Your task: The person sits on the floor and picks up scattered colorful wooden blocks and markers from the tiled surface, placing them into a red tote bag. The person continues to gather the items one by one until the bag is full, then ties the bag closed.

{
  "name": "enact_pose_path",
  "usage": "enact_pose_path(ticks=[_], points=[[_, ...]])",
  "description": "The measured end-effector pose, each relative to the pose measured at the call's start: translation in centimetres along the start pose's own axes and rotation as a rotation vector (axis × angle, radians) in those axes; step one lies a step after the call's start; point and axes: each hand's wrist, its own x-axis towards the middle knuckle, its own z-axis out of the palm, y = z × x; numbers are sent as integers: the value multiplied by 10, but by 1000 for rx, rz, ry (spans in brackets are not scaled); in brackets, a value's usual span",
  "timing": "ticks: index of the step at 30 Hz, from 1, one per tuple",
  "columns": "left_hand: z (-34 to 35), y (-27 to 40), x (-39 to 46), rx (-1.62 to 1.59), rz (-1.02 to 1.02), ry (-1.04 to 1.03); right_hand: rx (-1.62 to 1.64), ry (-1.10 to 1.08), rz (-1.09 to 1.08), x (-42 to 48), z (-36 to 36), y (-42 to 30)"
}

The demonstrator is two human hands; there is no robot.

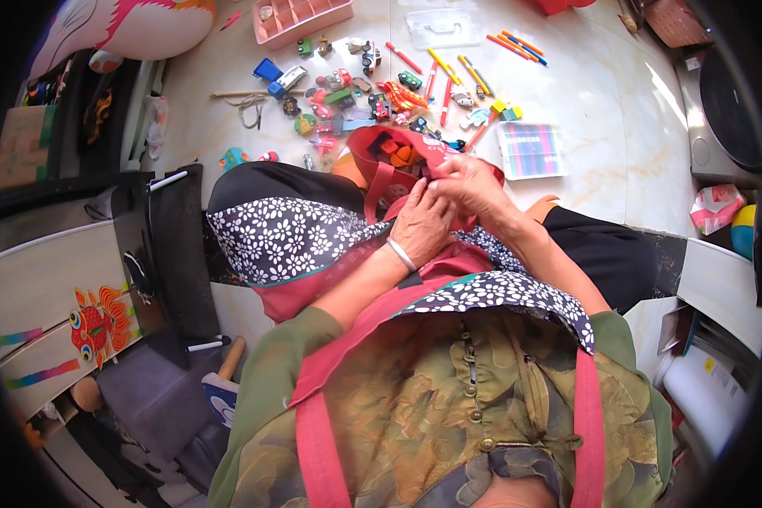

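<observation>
A red cloth bag (390, 181) with handles stands open between my legs, and orange, red and purple pieces (399, 155) lie inside. My right hand (473, 190) pinches the bag's rim on its near right side. Close against it is my left hand (422, 222), a pale bangle on its wrist, with its fingertips at the same rim. The left thumb is hidden, and so is whatever lies between the two hands' fingertips. Over my lap spreads a red apron (292, 238) with a white-flowered dark pattern.
Small toy vehicles (340, 98) and several markers (446, 101) are strewn on the tiled floor beyond the bag. A pink compartment box (301, 25), a clear lid (443, 28) and a clear marker case (531, 151) lie around them. A toy mallet (223, 381) is behind my left side.
</observation>
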Motion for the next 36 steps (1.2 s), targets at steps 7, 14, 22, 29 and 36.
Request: enact_pose_path(ticks=[7, 14, 22, 29, 36], points=[[65, -21, -19, -387, -194, -196, 72, -337, -75, -17, 20, 5], [22, -12, -1, -128, -205, -576, 377, -126, -49, -2, -5, -17], [15, -8, -3, -171, -128, -407, 417, -2, -196, 34, -18, -52], [23, -8, -7, -147, 114, -155, 482, 56, -195, 51, -35, -73], [17, -4, -6, -144, 13, -108, 359, 108, -201, 59, -30, -95]])
